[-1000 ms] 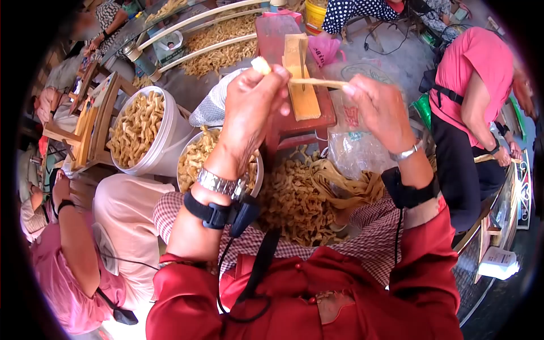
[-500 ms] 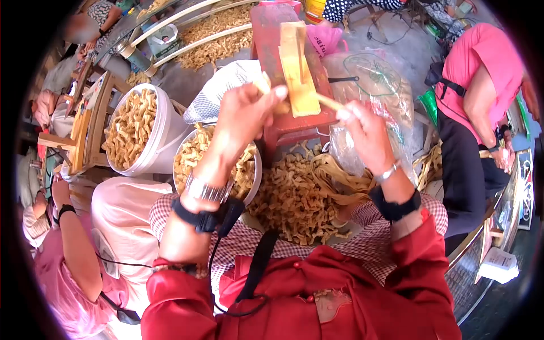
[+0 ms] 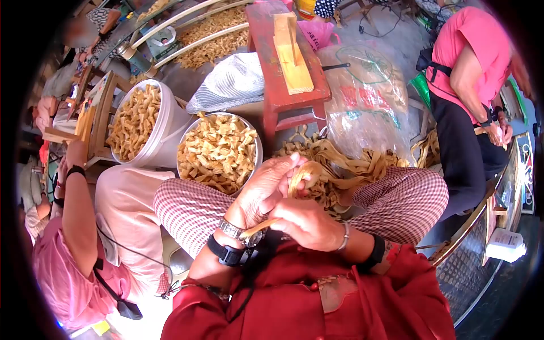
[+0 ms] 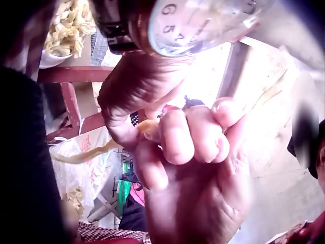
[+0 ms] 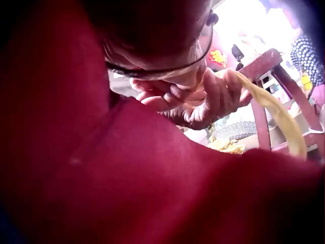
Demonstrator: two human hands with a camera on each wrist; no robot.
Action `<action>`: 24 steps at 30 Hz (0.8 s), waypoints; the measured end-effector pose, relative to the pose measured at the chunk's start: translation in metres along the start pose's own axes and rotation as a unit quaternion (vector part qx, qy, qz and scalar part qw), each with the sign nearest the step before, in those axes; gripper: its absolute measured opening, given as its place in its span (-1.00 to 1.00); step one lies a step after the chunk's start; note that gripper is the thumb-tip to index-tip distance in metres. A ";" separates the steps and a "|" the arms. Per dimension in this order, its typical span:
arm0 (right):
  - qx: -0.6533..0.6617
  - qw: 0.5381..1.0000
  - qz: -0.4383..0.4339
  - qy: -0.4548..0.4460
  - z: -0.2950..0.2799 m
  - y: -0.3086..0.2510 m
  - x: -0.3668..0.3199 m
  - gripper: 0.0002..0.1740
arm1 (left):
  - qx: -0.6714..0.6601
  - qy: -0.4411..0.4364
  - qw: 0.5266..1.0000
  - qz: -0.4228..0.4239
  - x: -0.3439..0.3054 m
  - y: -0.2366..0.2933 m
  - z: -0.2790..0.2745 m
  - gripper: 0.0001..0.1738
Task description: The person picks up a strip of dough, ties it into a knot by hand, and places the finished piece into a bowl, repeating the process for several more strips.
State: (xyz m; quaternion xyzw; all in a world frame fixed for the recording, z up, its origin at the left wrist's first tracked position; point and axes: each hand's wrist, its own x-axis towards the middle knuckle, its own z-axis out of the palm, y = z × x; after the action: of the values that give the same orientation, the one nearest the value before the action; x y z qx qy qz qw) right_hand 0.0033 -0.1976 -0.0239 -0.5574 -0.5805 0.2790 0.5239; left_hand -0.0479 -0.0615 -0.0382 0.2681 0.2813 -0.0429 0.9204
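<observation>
In the head view my two hands meet above my lap with a tan, pliable strip [image 3: 304, 171] between them. My left hand [image 3: 263, 190] holds the strip, which bends in a loop over its fingers. My right hand [image 3: 309, 222], its fingers curled, pinches the strip near an end that sticks out over the left wristwatch. In the right wrist view a long length of the strip [image 5: 277, 112] hangs down from the fingers. The left wrist view shows curled fingers pressed together, hiding most of the strip there. Below lies a pile of loose strips [image 3: 365, 164] and short knotted pieces.
A round tub [image 3: 259, 158] heaped with knotted pieces stands left of my knees, beside a white bucket [image 3: 170, 122] of similar pieces. Ahead, a red bench [image 3: 277, 102] carries a yellow wooden block [image 3: 300, 82]. Clear plastic bags [image 3: 368, 119] lie right of it. People sit on both sides.
Both hands have come back from the wooden block to above my lap, bringing the strip along. They were apart and now meet, with the strip looped over the left fingers.
</observation>
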 end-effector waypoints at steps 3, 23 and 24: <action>0.122 0.989 0.086 0.015 -0.008 -0.006 -0.007 -0.80 | 0.041 -0.022 0.998 0.052 -0.005 0.002 -0.002 -0.68; 0.048 0.985 0.141 0.089 -0.046 0.003 0.013 -0.79 | 0.687 0.042 0.517 0.508 -0.060 0.014 0.029 -0.72; 0.075 0.978 0.179 0.078 -0.051 -0.002 0.012 -0.81 | 0.690 0.028 0.530 0.492 -0.060 0.016 0.025 -0.73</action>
State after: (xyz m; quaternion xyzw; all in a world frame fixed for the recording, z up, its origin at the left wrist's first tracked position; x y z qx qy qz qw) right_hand 0.0514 -0.1997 -0.0030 -0.6312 -0.4062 0.3668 0.5496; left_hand -0.0824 -0.0657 0.0194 0.9166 0.0136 0.2441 0.3163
